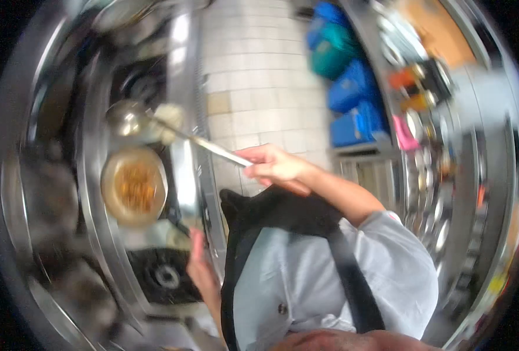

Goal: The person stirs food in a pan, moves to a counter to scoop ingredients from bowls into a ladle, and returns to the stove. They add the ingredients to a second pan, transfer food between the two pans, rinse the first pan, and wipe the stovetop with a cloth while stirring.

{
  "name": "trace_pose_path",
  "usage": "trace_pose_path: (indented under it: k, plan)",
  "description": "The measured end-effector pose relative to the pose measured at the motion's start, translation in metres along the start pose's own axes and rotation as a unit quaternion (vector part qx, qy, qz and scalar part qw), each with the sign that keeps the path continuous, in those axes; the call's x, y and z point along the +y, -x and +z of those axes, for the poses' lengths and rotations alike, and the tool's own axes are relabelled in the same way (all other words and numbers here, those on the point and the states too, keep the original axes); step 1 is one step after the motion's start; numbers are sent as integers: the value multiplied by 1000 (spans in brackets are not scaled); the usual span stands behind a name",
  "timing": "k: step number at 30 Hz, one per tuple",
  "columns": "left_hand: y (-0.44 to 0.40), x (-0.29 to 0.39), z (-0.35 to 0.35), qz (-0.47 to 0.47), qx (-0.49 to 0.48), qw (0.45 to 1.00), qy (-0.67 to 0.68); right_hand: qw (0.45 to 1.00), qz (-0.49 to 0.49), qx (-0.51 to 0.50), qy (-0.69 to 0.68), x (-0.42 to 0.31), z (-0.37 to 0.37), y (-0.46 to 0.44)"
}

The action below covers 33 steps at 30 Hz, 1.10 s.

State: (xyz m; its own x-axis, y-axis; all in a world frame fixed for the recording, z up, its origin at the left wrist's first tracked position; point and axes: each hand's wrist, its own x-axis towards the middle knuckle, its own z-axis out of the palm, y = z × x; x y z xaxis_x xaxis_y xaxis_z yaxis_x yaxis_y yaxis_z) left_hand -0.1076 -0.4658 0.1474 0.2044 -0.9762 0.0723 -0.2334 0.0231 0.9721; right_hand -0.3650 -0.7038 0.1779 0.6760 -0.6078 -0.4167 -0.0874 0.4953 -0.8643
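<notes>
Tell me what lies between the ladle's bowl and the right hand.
In the head view, the ladle's long handle spans from its bowl to the right hand, crossing the steel counter edge in the picture.

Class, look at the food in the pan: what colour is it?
Orange-brown, though blurred; the food shows in the head view, the only one.

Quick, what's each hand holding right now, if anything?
Left hand: at the pan handle; too blurred to tell if closed.
Right hand: closed, holding the ladle.
</notes>
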Motion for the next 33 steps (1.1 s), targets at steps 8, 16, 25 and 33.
trace_pose_path:
  k: [8, 16, 25, 33]
  plan:
    - [-63, -111, 106, -291, -174, 940, 42, 973, -190, 120, -56, -3, -61, 106]
    - [-114, 116, 327, -99, -409, 865, 276, 898, -367, 234, 74, 2, -131, 182]
    - [-159, 158, 399, -166, -317, 922, 151, 752, -460, 384, 276, 28, -183, 224]
    - [-223, 4, 374, 14, -280, 952, -121, 707, -128, 684, -124, 216, -159, 361]
